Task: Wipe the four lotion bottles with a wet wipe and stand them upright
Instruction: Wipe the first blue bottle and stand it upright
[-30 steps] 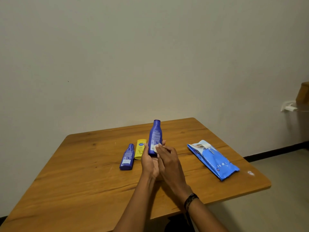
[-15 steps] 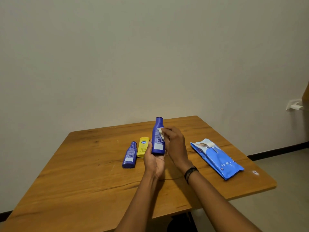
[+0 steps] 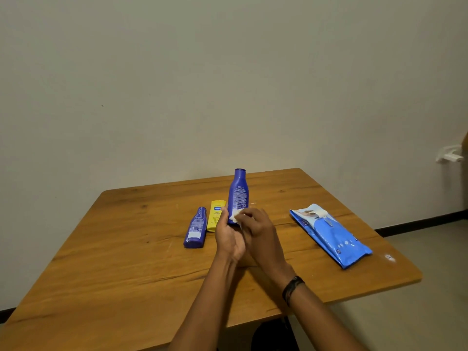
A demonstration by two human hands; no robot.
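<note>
My left hand [image 3: 228,235] is wrapped round the foot of the tall blue bottle [image 3: 239,191], thumb on the near side, holding it upright and clear of the worktop [image 3: 126,262]. My right hand [image 3: 260,231] has its fingers curled, pinching the wet wipe [image 3: 236,216] against the lower label. The two hands sit close together, almost touching at the palms.

What has just changed: half a second ago the wipe was up around the middle of the bottle, and now it is down near the base, right above my left thumb. So that is a downward stroke, top to bottom along the side facing me. A second back it was low as well, so I read this as rubbing up and down the same face. The bottle itself has barely shifted and the cap points up as before.

For the task, I judge this bottle to be mid-wipe rather than done; the far side is out of my sight, and I can't tell whether it has been covered. It will need a turn in my left hand before I set it down standing.

Just left of my hands, the yellow bottle [image 3: 216,214] and the small blue bottle [image 3: 195,228] lie flat side by side, caps away from me, not yet stood up. I can only find three bottles; the fourth is not in view. Off to my right lies the wipe pack [image 3: 329,234], flap open, well apart from the bottles.
</note>
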